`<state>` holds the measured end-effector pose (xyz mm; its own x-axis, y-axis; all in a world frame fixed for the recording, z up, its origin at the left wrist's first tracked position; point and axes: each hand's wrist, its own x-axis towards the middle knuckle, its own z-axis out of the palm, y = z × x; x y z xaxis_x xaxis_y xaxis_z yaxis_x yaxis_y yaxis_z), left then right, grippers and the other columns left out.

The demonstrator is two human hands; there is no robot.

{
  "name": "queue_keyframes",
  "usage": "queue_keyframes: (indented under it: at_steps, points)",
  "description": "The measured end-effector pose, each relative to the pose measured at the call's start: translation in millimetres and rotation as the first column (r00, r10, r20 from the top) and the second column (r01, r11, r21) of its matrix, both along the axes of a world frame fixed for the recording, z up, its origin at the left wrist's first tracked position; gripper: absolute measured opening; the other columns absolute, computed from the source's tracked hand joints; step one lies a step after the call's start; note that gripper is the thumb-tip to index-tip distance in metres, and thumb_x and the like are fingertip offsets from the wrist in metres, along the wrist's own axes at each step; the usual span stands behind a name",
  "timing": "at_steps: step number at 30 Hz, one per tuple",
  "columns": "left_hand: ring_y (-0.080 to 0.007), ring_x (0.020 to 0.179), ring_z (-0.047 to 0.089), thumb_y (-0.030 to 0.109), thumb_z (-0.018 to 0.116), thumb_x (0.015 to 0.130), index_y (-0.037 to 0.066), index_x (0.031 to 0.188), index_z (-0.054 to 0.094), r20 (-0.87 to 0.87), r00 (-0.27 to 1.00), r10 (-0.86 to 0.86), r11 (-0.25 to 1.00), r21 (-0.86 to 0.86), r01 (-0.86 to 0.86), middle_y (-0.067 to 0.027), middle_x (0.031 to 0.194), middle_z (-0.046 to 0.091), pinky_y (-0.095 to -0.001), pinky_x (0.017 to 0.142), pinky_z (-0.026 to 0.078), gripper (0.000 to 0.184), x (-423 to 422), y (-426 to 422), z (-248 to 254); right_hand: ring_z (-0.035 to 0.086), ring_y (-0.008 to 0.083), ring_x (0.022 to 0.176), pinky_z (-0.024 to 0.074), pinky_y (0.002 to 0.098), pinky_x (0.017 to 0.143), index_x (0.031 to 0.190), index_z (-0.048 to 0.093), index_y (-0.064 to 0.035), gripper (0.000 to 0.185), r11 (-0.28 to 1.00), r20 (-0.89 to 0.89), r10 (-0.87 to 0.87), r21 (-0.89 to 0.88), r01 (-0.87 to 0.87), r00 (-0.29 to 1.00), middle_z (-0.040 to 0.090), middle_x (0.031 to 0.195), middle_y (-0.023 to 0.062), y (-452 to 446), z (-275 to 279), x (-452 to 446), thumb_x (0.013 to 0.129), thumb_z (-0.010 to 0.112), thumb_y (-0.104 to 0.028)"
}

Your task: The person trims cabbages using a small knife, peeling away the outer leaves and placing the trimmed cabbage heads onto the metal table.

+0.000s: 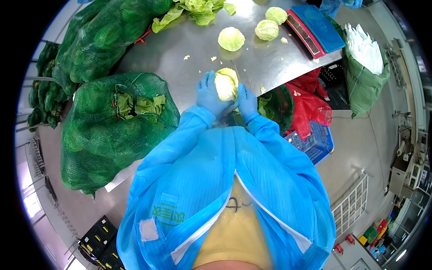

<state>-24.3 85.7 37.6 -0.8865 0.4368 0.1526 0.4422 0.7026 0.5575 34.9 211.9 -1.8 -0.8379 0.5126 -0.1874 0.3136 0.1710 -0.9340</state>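
Note:
A pale green cabbage (226,84) is held between my two blue-gloved hands, just over the near edge of the steel table (180,63). My left hand (210,95) wraps its left side, fingers curved along it. Against its lower right side, my right hand (246,101) has its fingers pressed together; whether it also holds a small tool is hidden. Farther up the table lie three more trimmed cabbages: one near the middle (231,39), another to its right (267,30), and one behind that (276,15). Small leaf scraps are scattered around.
Green mesh sacks (119,130) of cabbages crowd the left side. Loose leaves (198,10) lie at the far edge. A blue-and-red box (315,29) stands on the right corner. Below are a dark bin (282,108), red bag (310,105), blue crate (317,144) and green sack (366,74).

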Motion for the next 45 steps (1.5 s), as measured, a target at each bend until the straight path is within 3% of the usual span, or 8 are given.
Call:
queue_keyframes:
  at_steps: [14, 19, 25, 30, 32, 36, 38, 45]
  points:
    - [-0.0388, 0.121, 0.031, 0.033, 0.083, 0.048, 0.000, 0.133, 0.024, -0.071, 0.991, -0.114, 0.993, -0.026, 0.112, -0.0213, 0.131, 0.032, -0.0445, 0.102, 0.030, 0.108, -0.2, -6.7, -4.9, 0.064, 0.0289, 0.078, 0.0498, 0.0369, 0.071, 0.108, 0.059, -0.0033, 0.050, 0.883, 0.153, 0.228, 0.383, -0.271, 0.961, 0.065, 0.089, 0.0158, 37.9, 12.2, -36.9, 0.079, 0.061, -0.043]
    - [-0.0374, 0.121, 0.034, 0.036, 0.084, 0.048, -0.002, 0.133, 0.026, 0.097, 0.991, 0.090, 0.981, 0.161, -0.105, -0.0226, 0.131, 0.034, -0.0418, 0.101, 0.035, 0.110, -9.7, -16.0, -11.7, 0.060, 0.0138, 0.068, 0.0494, 0.0292, 0.065, 0.106, 0.060, -0.0006, 0.031, 0.947, -0.050, -0.283, -0.176, 0.270, 0.958, 0.065, 0.082, 0.0098, 16.5, 20.5, -21.2, 0.081, 0.063, -0.019]
    - [-0.0346, 0.118, 0.039, 0.035, 0.087, 0.046, -0.002, 0.134, 0.025, 0.215, 0.961, 0.176, 0.956, 0.196, -0.219, -0.0214, 0.129, 0.035, -0.0395, 0.100, 0.037, 0.114, -15.6, -16.4, -12.8, 0.055, 0.0067, 0.069, 0.0465, 0.0234, 0.061, 0.109, 0.060, -0.0020, 0.030, 0.973, -0.447, -0.188, 0.033, 0.227, 0.874, 0.062, 0.082, 0.0052, -14.2, 30.4, 5.8, 0.080, 0.064, -0.010]
    - [-0.0333, 0.117, 0.039, 0.033, 0.088, 0.045, -0.001, 0.134, 0.025, 0.266, 0.951, 0.156, 0.915, 0.324, -0.241, -0.0199, 0.128, 0.034, -0.0384, 0.100, 0.037, 0.114, -18.5, -26.8, -23.3, 0.056, 0.0130, 0.072, 0.0474, 0.0280, 0.065, 0.109, 0.061, -0.0063, 0.037, 0.904, -0.095, -0.411, 0.088, 0.419, 0.907, 0.060, 0.087, 0.0062, 40.8, -14.7, 21.9, 0.075, 0.069, -0.015]
    - [-0.0323, 0.117, 0.039, 0.032, 0.088, 0.045, 0.000, 0.134, 0.026, 0.234, 0.966, 0.109, 0.939, 0.295, -0.177, -0.0194, 0.128, 0.033, -0.0382, 0.100, 0.037, 0.113, -14.9, -29.0, -17.6, 0.054, 0.0167, 0.076, 0.0471, 0.0302, 0.069, 0.112, 0.059, -0.0087, 0.045, 0.812, -0.002, -0.303, 0.523, 0.260, 0.953, 0.053, 0.091, 0.0063, 44.0, 2.6, 31.5, 0.070, 0.072, -0.018]
    - [-0.0320, 0.114, 0.041, 0.037, 0.089, 0.046, -0.002, 0.134, 0.023, 0.152, 0.986, 0.073, 0.948, 0.297, -0.116, -0.0196, 0.125, 0.033, -0.0387, 0.099, 0.038, 0.116, -14.1, -30.7, -28.8, 0.053, 0.0193, 0.080, 0.0463, 0.0304, 0.071, 0.114, 0.059, -0.0115, 0.050, 0.892, -0.146, -0.162, 0.401, 0.208, 0.976, 0.048, 0.095, 0.0078, 20.4, 19.0, 14.1, 0.068, 0.074, -0.020]
    - [-0.0316, 0.116, 0.040, 0.033, 0.088, 0.046, -0.001, 0.133, 0.025, 0.156, 0.986, 0.064, 0.951, 0.289, -0.108, -0.0185, 0.126, 0.034, -0.0386, 0.100, 0.037, 0.113, -15.1, -32.8, -26.2, 0.053, 0.0200, 0.078, 0.0458, 0.0298, 0.069, 0.116, 0.058, -0.0116, 0.050, 0.974, -0.241, 0.165, 0.193, -0.119, 0.956, 0.049, 0.094, 0.0082, 13.5, 15.0, -7.0, 0.069, 0.074, -0.021]
    - [-0.0311, 0.115, 0.040, 0.035, 0.088, 0.044, -0.001, 0.133, 0.026, 0.142, 0.989, 0.030, 0.952, 0.297, -0.072, -0.0179, 0.125, 0.034, -0.0383, 0.100, 0.037, 0.114, -20.7, -38.5, -34.7, 0.054, 0.0197, 0.068, 0.0454, 0.0300, 0.064, 0.103, 0.060, -0.0084, 0.032, 0.867, -0.155, 0.418, 0.362, -0.343, 0.895, 0.052, 0.082, 0.0049, 12.8, 22.0, -27.9, 0.074, 0.071, -0.018]
